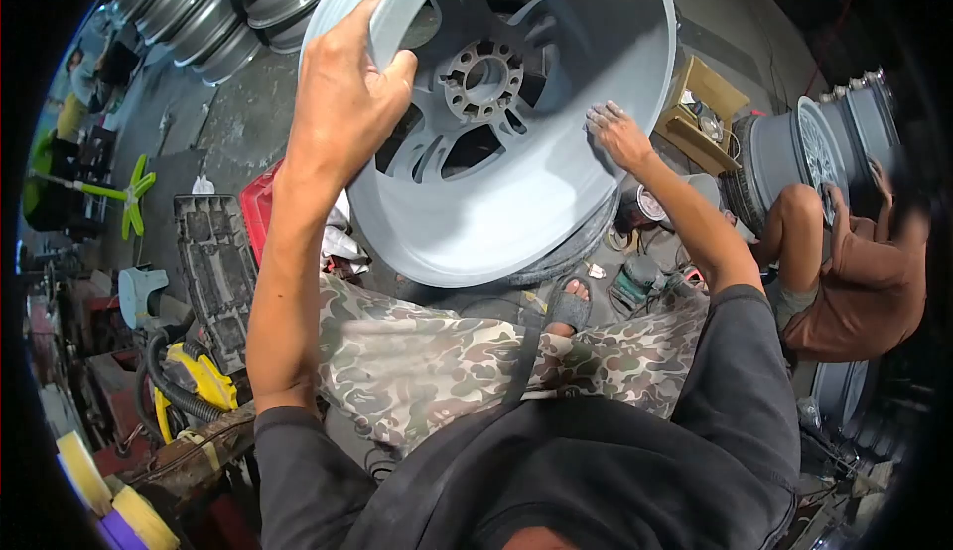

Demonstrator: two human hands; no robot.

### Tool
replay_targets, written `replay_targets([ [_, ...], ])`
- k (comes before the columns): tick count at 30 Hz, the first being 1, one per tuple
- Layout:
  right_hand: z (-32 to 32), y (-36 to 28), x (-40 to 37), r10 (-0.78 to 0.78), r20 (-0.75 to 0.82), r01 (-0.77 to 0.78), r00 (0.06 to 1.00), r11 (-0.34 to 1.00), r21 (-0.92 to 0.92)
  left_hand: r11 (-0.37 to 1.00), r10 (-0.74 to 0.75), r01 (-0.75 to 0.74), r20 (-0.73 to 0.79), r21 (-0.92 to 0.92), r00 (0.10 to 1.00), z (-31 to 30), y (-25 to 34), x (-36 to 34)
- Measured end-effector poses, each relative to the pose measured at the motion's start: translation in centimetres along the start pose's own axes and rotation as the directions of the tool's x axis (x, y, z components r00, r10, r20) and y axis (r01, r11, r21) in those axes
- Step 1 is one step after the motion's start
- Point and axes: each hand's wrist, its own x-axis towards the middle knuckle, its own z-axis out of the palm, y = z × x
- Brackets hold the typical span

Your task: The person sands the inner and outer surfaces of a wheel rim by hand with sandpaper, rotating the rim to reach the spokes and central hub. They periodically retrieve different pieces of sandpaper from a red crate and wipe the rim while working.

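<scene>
The left hand [357,93] clasped the wheel [447,222], the right hand [620,138] rested loosely open inside, and I feared a left-hand slip could tip it over the edge of the dark support [581,247].

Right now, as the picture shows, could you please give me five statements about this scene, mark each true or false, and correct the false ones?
1. The left hand holds the spoked wheel rim by its edge. True.
2. The right hand hangs away from the spoked wheel rim. False: its fingers lie against the rim's inside.
3. The cardboard box stands open. True.
4. The person in the brown top is at the picture's left. False: that person is at the right.
5. Camouflage-patterned cloth lies over the wearer's legs. True.
</scene>
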Motion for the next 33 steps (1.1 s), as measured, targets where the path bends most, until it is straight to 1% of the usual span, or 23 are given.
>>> replay_targets([
  [1,0.4,-0.8,0.3,-0.003,0.0,0.003,1.0,1.0,-0.005,1.0,-0.022,0.022,0.022,0.007,1.0,-0.2,-0.4,0.3],
  [3,1.9,-5.0,0.5,0.079,-0.158,-0.057,0.984,0.989,0.136,1.0,0.006,-0.006,-0.008,-0.005,1.0,-0.2,-1.1,0.6],
  [4,1.8,-8.9,1.4,0.118,-0.053,-0.099,0.992,0.954,0.282,1.0,-0.001,0.001,-0.018,-0.012,1.0,-0.2,-1.3,0.6],
  [5,3.8,-14.0,2.4,0.213,-0.065,-0.147,0.975,0.832,0.535,1.0,-0.012,0.011,-0.018,-0.019,1.0,-0.1,-1.4,0.5],
  [6,0.9,-18.8,3.0,0.23,-0.089,-0.088,0.969,0.659,0.747,1.0,-0.02,0.019,-0.015,-0.018,1.0,-0.1,-1.3,0.4],
  [7,-3.3,-22.2,3.3,0.25,-0.221,0.086,0.943,0.459,0.884,0.999,-0.031,0.031,-0.003,-0.024,1.0,-0.2,-1.1,0.4],
  [9,-10.9,-24.9,3.8,0.27,-0.064,0.028,0.961,0.134,0.991,0.998,-0.055,0.055,0.016,-0.023,0.998,-0.4,-1.0,0.3],
  [10,-10.3,-25.1,3.6,0.261,-0.057,0.025,0.964,0.124,0.992,0.998,-0.064,0.064,0.025,-0.025,0.998,-0.4,-1.0,0.2],
  [12,-7.5,-23.6,2.0,0.186,-0.211,0.161,0.96,0.249,0.955,0.997,-0.071,0.072,0.031,-0.032,0.997,-0.1,-0.9,0.1],
  [14,0.2,-17.7,0.7,0.09,-0.112,0.033,0.99,0.615,0.787,0.994,-0.025,0.021,-0.028,-0.11,0.999,0.4,-0.9,0.0],
  [15,2.6,-13.5,0.7,0.115,-0.122,-0.007,0.986,0.753,0.657,0.994,-0.03,0.026,-0.036,-0.105,0.999,0.3,-0.8,0.0],
  [16,0.3,-9.1,1.1,0.036,-0.007,-0.032,0.999,0.946,0.322,0.995,-0.01,0.008,-0.021,-0.102,1.0,0.3,-0.7,0.0],
  [17,1.3,-6.1,2.0,0.062,-0.235,-0.038,0.97,0.994,0.104,0.995,0.006,-0.006,0.001,-0.103,1.0,0.3,-0.5,-0.1],
  [20,-0.4,-3.4,4.0,-0.041,-0.291,0.025,0.956,0.998,-0.057,0.997,0.012,-0.013,-0.017,-0.07,1.0,0.3,-0.2,-0.4],
  [22,0.8,-7.2,5.3,0.053,0.005,-0.053,0.999,0.998,0.033,0.999,0.022,-0.024,-0.028,-0.046,0.999,0.1,0.2,-0.6],
  [23,5.3,-10.6,5.6,0.079,-0.078,-0.06,0.994,0.974,0.217,0.999,-0.015,0.015,-0.003,-0.048,1.0,-0.1,0.5,-0.7],
  [24,5.1,-14.7,6.2,0.048,-0.061,-0.028,0.997,0.956,0.294,0.997,-0.052,0.053,0.027,-0.047,0.998,-0.1,0.7,-0.7],
  [25,3.9,-19.2,6.4,0.164,-0.163,-0.034,0.973,0.801,0.597,0.998,-0.052,0.054,0.029,-0.046,0.998,0.1,0.6,-0.7],
  [27,-1.5,-23.9,6.8,0.155,-0.016,-0.072,0.988,0.544,0.836,0.99,0.034,-0.038,-0.039,-0.134,0.999,0.7,0.3,-0.9],
  [28,-1.6,-23.6,6.6,0.156,-0.013,-0.074,0.988,0.538,0.84,0.991,0.032,-0.036,-0.032,-0.132,0.999,0.9,0.2,-0.9],
  [30,-1.3,-20.9,5.7,0.068,-0.193,0.111,0.979,0.618,0.778,0.985,0.04,-0.048,-0.055,-0.167,0.998,1.0,0.2,-1.0],
  [32,1.8,-14.3,5.2,0.017,-0.118,0.053,0.993,0.824,0.564,0.99,0.019,-0.023,-0.033,-0.136,0.999,0.5,0.5,-0.9],
  [33,3.3,-10.1,5.8,-0.05,-0.001,0.048,0.999,0.967,0.249,0.994,-0.004,0.004,-0.002,-0.106,1.0,0.3,0.8,-0.9],
])
